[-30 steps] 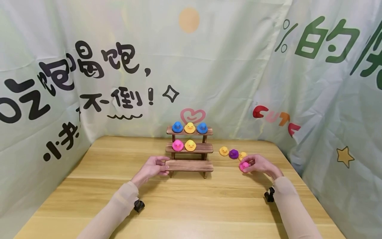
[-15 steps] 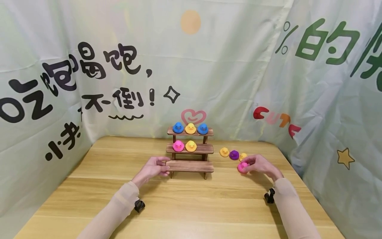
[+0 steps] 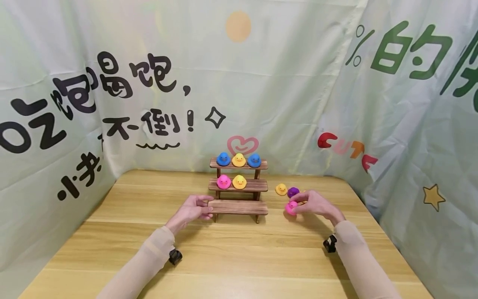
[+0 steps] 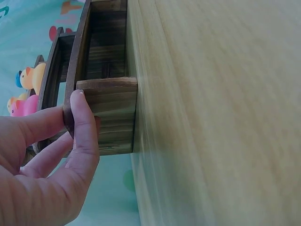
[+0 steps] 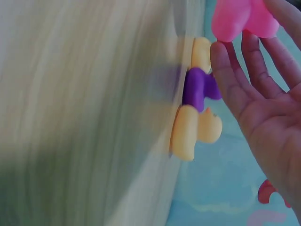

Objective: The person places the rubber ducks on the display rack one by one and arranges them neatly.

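My left hand (image 3: pixel 191 210) pinches the left end of a three-tiered wooden stand (image 3: pixel 239 207) at its lowest step. In the left wrist view, thumb and fingers close on the edge of the step's board (image 4: pixel 70 106). My right hand (image 3: pixel 316 204) holds a pink rubber duck (image 3: pixel 290 208) by the fingertips, to the right of the stand. The right wrist view shows this pink duck (image 5: pixel 230 19) raised off the tabletop. Two blue ducks flank a yellow duck (image 3: pixel 239 160) on the top step. A second pink duck (image 3: pixel 223 182) and a yellow duck (image 3: pixel 239 182) occupy the middle step.
Right of the stand, a yellow duck (image 3: pixel 281 189) and a purple duck (image 3: pixel 293 192) sit on the wooden table (image 3: pixel 231 257). Another yellow duck (image 5: pixel 184 134) beside them is mostly hidden by the right hand in the head view. Printed cloth (image 3: pixel 284 104) hangs around the table.
The right hand has carried the pink duck left, toward the stand, and now covers most of one yellow duck. The left hand keeps its hold on the step.
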The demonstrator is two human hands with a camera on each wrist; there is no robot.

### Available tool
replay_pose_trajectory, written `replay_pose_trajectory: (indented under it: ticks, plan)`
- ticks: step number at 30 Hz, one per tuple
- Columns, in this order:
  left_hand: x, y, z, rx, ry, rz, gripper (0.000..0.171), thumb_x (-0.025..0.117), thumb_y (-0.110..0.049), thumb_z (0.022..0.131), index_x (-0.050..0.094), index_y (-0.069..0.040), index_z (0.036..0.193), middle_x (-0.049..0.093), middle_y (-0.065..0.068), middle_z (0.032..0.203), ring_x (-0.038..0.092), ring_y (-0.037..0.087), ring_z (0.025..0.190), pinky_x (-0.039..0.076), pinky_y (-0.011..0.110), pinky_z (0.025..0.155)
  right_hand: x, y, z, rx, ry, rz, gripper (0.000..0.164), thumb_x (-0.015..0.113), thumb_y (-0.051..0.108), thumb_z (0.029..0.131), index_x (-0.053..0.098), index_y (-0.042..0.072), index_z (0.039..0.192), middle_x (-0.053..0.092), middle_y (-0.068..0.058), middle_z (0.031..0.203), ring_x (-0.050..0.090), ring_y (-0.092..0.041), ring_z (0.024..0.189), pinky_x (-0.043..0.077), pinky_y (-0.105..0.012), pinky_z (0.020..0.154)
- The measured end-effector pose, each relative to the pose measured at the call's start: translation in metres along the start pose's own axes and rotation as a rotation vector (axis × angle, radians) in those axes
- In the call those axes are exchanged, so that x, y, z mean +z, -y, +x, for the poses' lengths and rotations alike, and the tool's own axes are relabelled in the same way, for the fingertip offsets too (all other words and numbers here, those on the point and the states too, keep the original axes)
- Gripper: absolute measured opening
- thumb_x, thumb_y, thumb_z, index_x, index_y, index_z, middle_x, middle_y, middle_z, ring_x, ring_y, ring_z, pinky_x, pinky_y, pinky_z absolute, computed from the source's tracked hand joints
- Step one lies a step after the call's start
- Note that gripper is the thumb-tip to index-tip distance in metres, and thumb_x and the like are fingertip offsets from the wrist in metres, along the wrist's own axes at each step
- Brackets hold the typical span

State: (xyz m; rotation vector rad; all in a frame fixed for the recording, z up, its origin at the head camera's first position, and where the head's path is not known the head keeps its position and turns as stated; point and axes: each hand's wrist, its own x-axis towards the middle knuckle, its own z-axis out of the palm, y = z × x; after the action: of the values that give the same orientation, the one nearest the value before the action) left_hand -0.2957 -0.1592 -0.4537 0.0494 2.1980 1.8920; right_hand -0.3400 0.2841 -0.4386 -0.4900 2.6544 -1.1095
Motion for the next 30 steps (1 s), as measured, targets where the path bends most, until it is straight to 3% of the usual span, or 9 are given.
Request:
replay_pose_trajectory:
  ticks: [6,10,17,23,30]
  plan:
    - [0.001,-0.001,0.000,0.003,0.000,0.003,0.047,0.062,0.008,0.090,0.053,0.004,0.135,0.059,0.021,0.107,0.069,0.020,0.074,0.065,0.031,0.071,0.007,0.010,0.003,-0.022,0.022,0.067,0.040,0.083,0.030,0.079,0.072,0.012,0.113,0.070,-0.005,0.109,0.061,-0.021,0.102,0.053,-0.032,0.090]
    - [0.001,-0.001,0.000,0.001,-0.001,0.004,0.046,0.062,0.008,0.090,0.053,0.003,0.135,0.058,0.021,0.108,0.069,0.020,0.074,0.065,0.031,0.071,0.009,0.015,0.004,-0.059,-0.004,0.102,0.038,0.083,0.027,0.079,0.072,0.012,0.112,0.068,-0.007,0.111,0.059,-0.022,0.103,0.051,-0.030,0.090]
    - [0.001,0.001,0.000,-0.001,0.002,0.008,0.046,0.062,0.007,0.090,0.053,0.003,0.135,0.058,0.021,0.108,0.068,0.019,0.073,0.065,0.031,0.071,0.012,0.022,0.002,-0.109,-0.047,0.216,0.047,0.079,0.021,0.083,0.064,0.003,0.124,0.067,-0.016,0.118,0.061,-0.030,0.109,0.056,-0.024,0.086]
    - [0.001,0.000,-0.001,0.004,0.000,0.004,0.046,0.063,0.007,0.090,0.053,0.004,0.135,0.058,0.021,0.108,0.068,0.018,0.072,0.065,0.033,0.072,0.013,0.030,0.004,-0.121,-0.104,0.291,0.048,0.079,0.022,0.084,0.064,0.002,0.124,0.064,-0.019,0.124,0.062,-0.023,0.107,0.057,-0.021,0.086]
    - [0.000,0.000,-0.001,0.000,0.011,0.005,0.047,0.062,0.008,0.090,0.052,0.004,0.136,0.059,0.021,0.107,0.068,0.019,0.073,0.065,0.030,0.072,0.019,0.040,0.009,-0.139,-0.199,0.399,0.051,0.080,0.020,0.083,0.063,-0.003,0.125,0.069,-0.015,0.114,0.066,-0.015,0.096,0.061,-0.026,0.083]
